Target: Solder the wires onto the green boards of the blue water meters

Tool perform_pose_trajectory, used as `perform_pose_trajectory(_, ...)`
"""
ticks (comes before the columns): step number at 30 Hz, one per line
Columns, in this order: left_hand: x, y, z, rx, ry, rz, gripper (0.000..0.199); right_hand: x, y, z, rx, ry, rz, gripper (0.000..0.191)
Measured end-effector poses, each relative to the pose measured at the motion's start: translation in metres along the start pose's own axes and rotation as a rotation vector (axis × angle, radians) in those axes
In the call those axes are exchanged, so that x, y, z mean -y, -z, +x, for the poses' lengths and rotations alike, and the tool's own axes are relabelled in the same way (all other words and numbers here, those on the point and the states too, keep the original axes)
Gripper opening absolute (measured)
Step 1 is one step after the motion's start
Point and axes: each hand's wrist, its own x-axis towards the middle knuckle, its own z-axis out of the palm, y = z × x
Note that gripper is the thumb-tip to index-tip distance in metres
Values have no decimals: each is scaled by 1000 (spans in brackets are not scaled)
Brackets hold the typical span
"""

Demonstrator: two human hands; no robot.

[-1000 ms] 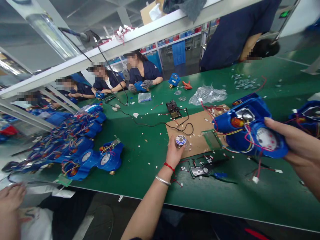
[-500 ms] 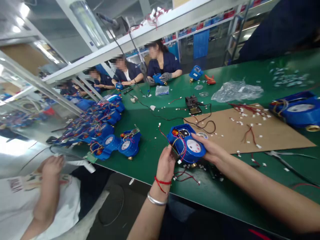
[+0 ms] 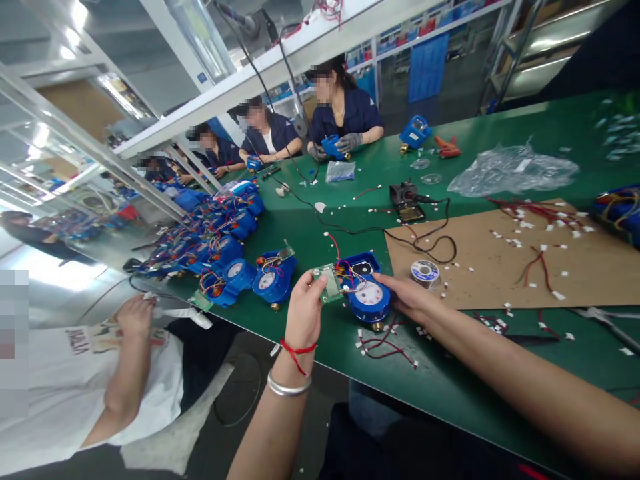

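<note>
While the right hand (image 3: 406,293) grips the blue water meter (image 3: 369,301) by its side, the left hand (image 3: 306,300) pinches the green circuit board (image 3: 331,285) between thumb and fingers. The meter is at the near side of the green desk (image 3: 310,230), left of the cardboard sheet (image 3: 480,267); whether its base touches the desk is unclear. Thin wires link it to the board. On the cardboard, the solder spool (image 3: 425,272) stands near loose red leads (image 3: 539,270) with white connectors. Beyond lie a black cable (image 3: 350,231) and a crumpled clear bag (image 3: 510,172). Many more meters (image 3: 220,240) crowd the desk to the left. People in dark blue (image 3: 344,110) work across it, under a white shelf (image 3: 240,90); a person in white (image 3: 120,373) sits at the left.

Compared with a second ago, the meter has moved left from over the cardboard, and the left hand has swapped the spool for the board.
</note>
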Motion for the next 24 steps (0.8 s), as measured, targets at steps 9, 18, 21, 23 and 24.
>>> perform_pose_trajectory(9, -24, -36, 41, 442, -40, 520, 27, 73, 1, -52, -360, 1011, -999, 36)
perform_pose_trajectory(18, -25, -52, 42, 366, -203, 585, 38, 90, -11, -46, -27, 1120, -1335, 66)
perform_pose_trajectory(21, -22, -46, 39, 357, -187, 540, 39, 92, -15, -42, 37, 1200, -1438, 29)
perform_pose_trajectory(23, -14, -39, 39, 269, -209, 484, 40, 95, -15, -37, 43, 1187, -1465, 12)
perform_pose_trajectory(24, -7, -35, 39, 184, -234, 465, 41, 98, -14, -34, 8, 1147, -1448, 11)
